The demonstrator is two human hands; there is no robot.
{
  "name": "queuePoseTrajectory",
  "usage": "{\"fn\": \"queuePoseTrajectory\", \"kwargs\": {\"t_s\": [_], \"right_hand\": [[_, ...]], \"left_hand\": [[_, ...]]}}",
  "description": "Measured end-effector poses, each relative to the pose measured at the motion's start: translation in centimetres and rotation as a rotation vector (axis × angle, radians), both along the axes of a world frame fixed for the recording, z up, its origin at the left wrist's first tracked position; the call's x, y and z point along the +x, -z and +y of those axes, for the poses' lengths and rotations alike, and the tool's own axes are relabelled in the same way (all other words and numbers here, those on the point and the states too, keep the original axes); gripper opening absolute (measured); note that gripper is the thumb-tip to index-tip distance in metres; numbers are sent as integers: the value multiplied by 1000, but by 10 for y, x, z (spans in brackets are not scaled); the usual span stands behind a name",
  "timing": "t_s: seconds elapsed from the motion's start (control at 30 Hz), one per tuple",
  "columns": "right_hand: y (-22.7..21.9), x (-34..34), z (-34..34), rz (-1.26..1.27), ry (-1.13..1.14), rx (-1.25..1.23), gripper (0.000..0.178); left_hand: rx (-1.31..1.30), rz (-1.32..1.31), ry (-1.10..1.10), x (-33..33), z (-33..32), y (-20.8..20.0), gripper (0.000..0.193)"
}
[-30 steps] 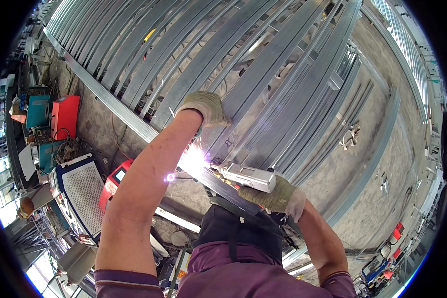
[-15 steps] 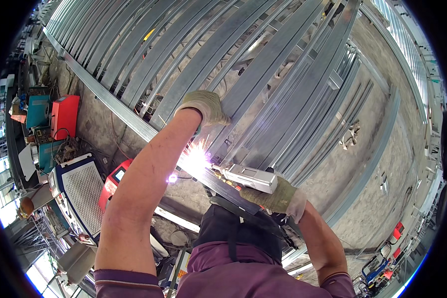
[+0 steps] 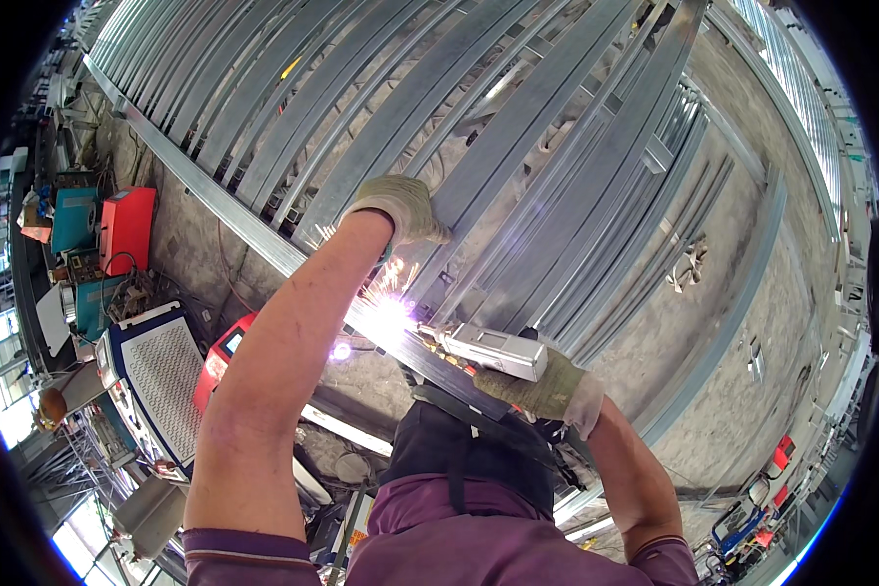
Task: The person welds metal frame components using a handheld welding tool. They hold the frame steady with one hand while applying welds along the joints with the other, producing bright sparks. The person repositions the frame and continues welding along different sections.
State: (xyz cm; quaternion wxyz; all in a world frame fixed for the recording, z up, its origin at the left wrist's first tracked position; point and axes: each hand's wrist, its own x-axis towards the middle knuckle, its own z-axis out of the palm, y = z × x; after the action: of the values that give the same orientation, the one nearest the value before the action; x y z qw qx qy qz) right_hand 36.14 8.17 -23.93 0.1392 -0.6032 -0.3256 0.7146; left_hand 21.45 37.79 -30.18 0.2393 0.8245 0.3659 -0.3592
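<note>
My right hand, in a soiled work glove, is closed around a silver, box-shaped welding gun. The gun's tip points left into a white-violet glare with sparks flying up from it. This glare sits on the near end rail of a large metal frame, where a crossbar meets it, and hides the joint. My left hand, gloved too, lies over a flat galvanized steel bar just beyond the sparks, its fingers curled down at the bar's edge. My left thumb is mostly hidden.
More parallel bars span the frame toward the far left. On the left stand a red machine, a blue-and-white unit with a perforated panel and another red box with a screen. Loose metal strips lie on the concrete floor at right.
The glare and the gun have shifted very slightly to the right along the rail. The sparks spray higher beside my left forearm. My left hand has barely moved.
</note>
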Motion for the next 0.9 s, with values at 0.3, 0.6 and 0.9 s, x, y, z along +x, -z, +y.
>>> {"fn": "queuePoseTrajectory", "kwargs": {"t_s": [0.3,0.6,0.9], "right_hand": [[38,0,-29,27,24,121,62],[1,3,-4,39,18,-96,58],[9,1,-26,8,44,0,65]], "left_hand": [[-68,23,-49,2,1,-5,86],[-39,47,-43,1,2,1,88],[-15,55,-29,5,-2,-9,74]]}}
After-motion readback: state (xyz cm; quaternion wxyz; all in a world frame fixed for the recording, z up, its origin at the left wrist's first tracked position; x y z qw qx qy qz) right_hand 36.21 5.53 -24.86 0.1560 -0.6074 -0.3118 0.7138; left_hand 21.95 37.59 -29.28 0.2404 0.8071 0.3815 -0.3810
